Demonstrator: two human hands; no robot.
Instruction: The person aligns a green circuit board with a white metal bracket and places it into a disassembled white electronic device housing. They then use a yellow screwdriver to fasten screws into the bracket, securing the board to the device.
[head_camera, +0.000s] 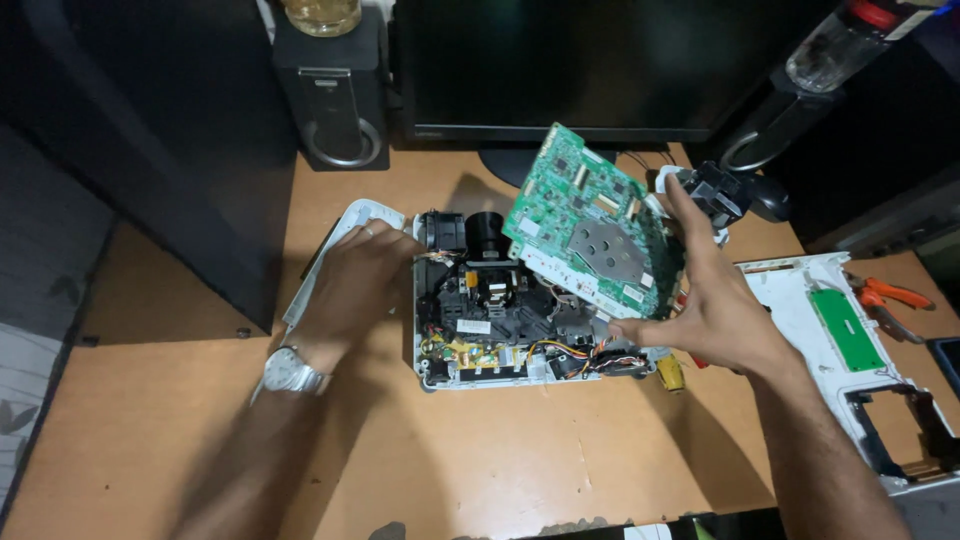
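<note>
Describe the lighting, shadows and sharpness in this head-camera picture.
Head view: dim overall, with light falling mainly on the wooden desk; the right hand and the green circuit board it lifts cast soft shadows; the opened projector is fairly sharp; the dark monitor shows little detail; the left hand looks slightly soft.

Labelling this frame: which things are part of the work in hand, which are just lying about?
In hand:
green circuit board, tilted up, held by right hand
opened white projector chassis, steadied by left hand

Lying about:
white plastic cover
orange-handled pliers
black monitor
black speaker
</note>
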